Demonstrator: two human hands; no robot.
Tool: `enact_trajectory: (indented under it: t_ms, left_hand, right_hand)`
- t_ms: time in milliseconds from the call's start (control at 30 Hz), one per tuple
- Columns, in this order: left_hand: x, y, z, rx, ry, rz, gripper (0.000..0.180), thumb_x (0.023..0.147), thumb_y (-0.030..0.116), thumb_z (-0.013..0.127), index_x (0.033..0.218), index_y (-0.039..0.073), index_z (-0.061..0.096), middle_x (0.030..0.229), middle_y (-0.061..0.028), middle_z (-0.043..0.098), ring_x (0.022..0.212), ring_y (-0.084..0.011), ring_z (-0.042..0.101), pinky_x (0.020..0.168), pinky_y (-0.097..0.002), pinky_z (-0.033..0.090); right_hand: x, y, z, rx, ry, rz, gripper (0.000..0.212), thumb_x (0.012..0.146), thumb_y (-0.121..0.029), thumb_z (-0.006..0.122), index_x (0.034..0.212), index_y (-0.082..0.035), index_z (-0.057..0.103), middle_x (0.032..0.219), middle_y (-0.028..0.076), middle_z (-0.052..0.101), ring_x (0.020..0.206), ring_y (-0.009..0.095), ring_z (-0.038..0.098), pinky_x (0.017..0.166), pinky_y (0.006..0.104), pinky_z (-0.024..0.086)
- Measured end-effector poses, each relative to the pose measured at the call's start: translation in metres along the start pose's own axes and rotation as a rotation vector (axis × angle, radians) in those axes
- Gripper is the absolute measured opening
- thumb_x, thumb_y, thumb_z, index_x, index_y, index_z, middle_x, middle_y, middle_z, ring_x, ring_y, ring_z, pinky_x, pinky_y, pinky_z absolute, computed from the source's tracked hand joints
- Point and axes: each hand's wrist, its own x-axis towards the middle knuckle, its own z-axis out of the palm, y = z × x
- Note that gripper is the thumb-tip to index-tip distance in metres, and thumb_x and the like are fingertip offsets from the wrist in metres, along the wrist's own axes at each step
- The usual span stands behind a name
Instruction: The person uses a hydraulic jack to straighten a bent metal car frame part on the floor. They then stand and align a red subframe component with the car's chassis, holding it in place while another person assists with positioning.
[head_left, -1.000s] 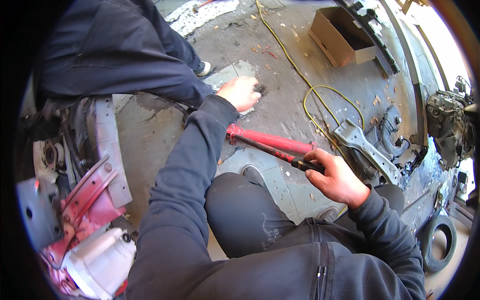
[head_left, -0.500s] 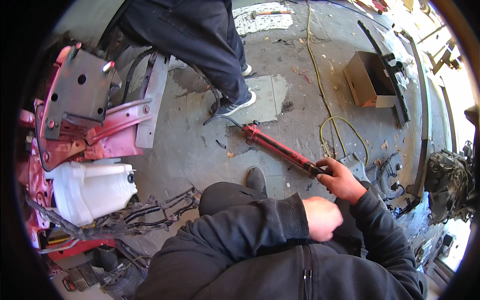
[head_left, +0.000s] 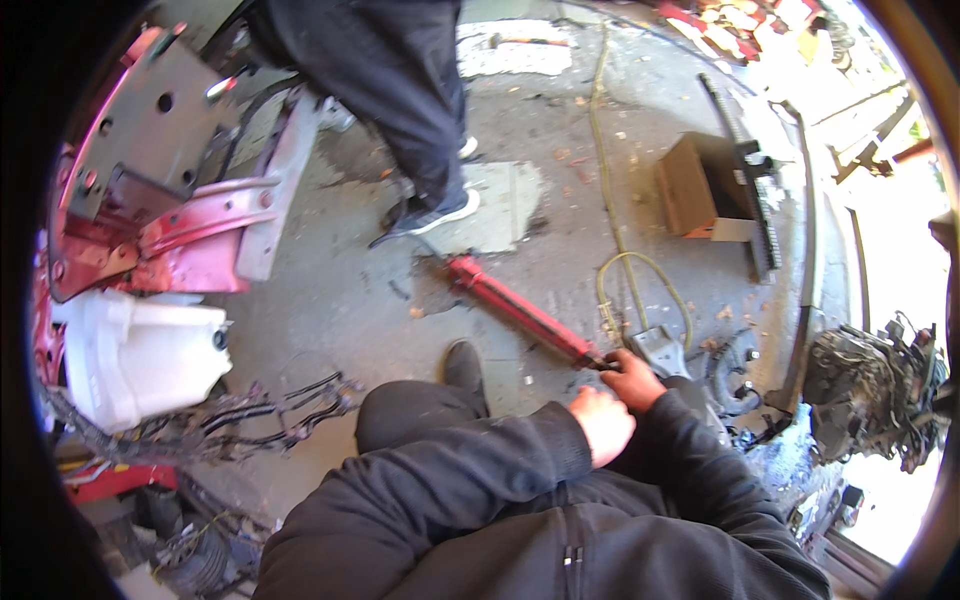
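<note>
A long red hydraulic ram slants across the floor in front of me, a dark hose leading off its far end. Its near, dark end lies in the closed fingers of my right hand. Just left of that and nearer to me is my left hand, close to the right one. Its fingers are curled, and what they may hold is hidden under the hand. Both arms wear black sleeves. My knee and dark shoe show beneath the ram.
Another person in dark trousers stands beyond the ram's far end. On the left are red vehicle bodywork, a white plastic tank and loose wiring. To the right lie a cardboard box, a yellow cord and an engine-like assembly.
My left hand has moved up toward the ram's near end, beside my right hand. The right hand keeps its hold. The whole view has shifted slightly.
</note>
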Motion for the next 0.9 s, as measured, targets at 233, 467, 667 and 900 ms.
enact_trajectory:
  t_ms: [233,467,667,900]
  left_hand:
    - [0.003,0.001,-0.006,0.044,-0.046,0.065,0.028,0.107,0.025,0.06,0.12,0.007,0.078,0.117,-0.0149,0.08,0.11,-0.0333,0.081,0.094,-0.0541,0.062]
    - [0.001,0.01,-0.004,0.044,-0.006,0.103,0.026,0.104,0.024,0.062,0.12,0.008,0.076,0.116,-0.0146,0.079,0.111,-0.0349,0.079,0.095,-0.0571,0.06]
    - [0.002,0.011,-0.016,0.059,-0.124,0.144,0.035,0.099,0.032,0.073,0.123,0.007,0.072,0.119,-0.0163,0.078,0.112,-0.0391,0.077,0.094,-0.0594,0.059]
    - [0.004,0.011,-0.019,0.1,-0.141,0.177,0.042,0.101,0.034,0.073,0.134,0.01,0.07,0.122,-0.016,0.078,0.115,-0.0377,0.077,0.096,-0.0589,0.06]
  right_hand:
    - [-0.002,0.036,0.025,0.047,0.028,0.14,0.056,0.096,-0.029,0.08,0.141,0.003,0.069,0.105,0.023,0.078,0.099,0.035,0.078,0.09,0.0462,0.06]
    - [0.003,0.046,0.029,0.0,0.046,0.113,0.053,0.092,-0.028,0.081,0.134,0.004,0.075,0.124,0.028,0.08,0.119,0.042,0.078,0.103,0.0491,0.061]
    - [0.006,0.042,0.033,-0.019,0.023,0.164,0.051,0.094,-0.032,0.076,0.135,-0.001,0.073,0.124,0.029,0.08,0.119,0.046,0.077,0.105,0.052,0.059]
    - [0.002,0.032,0.03,-0.007,0.027,0.168,0.051,0.094,-0.033,0.075,0.135,-0.004,0.071,0.122,0.029,0.08,0.118,0.047,0.076,0.104,0.0542,0.059]
